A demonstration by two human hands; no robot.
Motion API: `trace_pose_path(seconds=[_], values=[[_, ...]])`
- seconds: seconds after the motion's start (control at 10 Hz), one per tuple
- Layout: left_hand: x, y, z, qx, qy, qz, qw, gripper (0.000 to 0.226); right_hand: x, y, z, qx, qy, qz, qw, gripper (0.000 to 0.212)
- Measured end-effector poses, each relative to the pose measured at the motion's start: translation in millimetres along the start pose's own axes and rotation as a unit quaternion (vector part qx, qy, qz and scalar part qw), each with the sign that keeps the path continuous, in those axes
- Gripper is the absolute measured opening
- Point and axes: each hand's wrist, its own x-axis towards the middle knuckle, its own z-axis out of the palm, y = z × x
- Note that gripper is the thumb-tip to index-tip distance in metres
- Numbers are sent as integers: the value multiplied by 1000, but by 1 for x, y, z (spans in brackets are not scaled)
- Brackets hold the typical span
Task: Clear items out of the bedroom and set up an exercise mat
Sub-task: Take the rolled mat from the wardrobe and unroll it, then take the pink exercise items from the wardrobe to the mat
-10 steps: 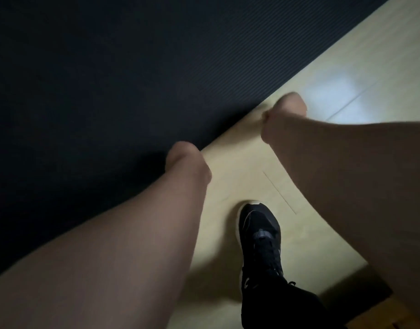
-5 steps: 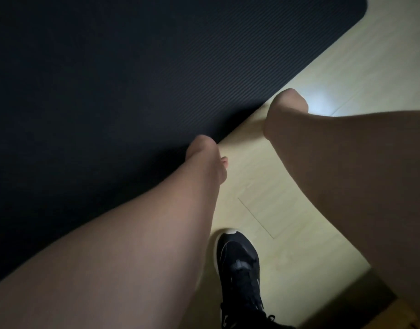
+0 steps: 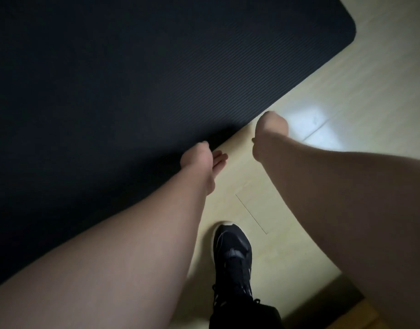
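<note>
A dark ribbed exercise mat [image 3: 137,86] lies flat on the pale wooden floor [image 3: 361,96] and fills the upper left of the view; its rounded corner shows at the top right. My left hand [image 3: 201,157] hangs at the mat's near edge, with relaxed fingers showing over the floor beside the edge and nothing in them. My right hand [image 3: 270,129] is bent down at the wrist just off the same edge, farther right. Its fingers are hidden behind the wrist, so I cannot tell whether it touches the mat.
My foot in a black sneaker [image 3: 232,255] stands on the floor just right of the mat's edge, below the hands. A brighter light patch [image 3: 313,124] lies on the floor beyond my right hand. A darker strip [image 3: 342,302] shows at the bottom right.
The view has pulled back, so the mat's rounded corner now shows. My left hand's fingers have come into sight beside the edge. My foot has shifted on the floor.
</note>
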Motion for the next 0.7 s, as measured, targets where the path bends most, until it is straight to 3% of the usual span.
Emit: trace_pose_path(seconds=[0.2,0.5,0.6,0.7], values=[[-56,8,-103,36,58,37,997,24,-112,35,7,-56,-69,18,996,27],[-303,50,-307,185,122,138,965,11,-400,54,7,-198,-129,-20,972,20],[-402,61,-381,149,141,137,969,19,-511,53,9,-213,-161,-16,964,26],[-485,67,-425,82,135,118,980,11,-629,40,8,-196,-167,-29,966,19]])
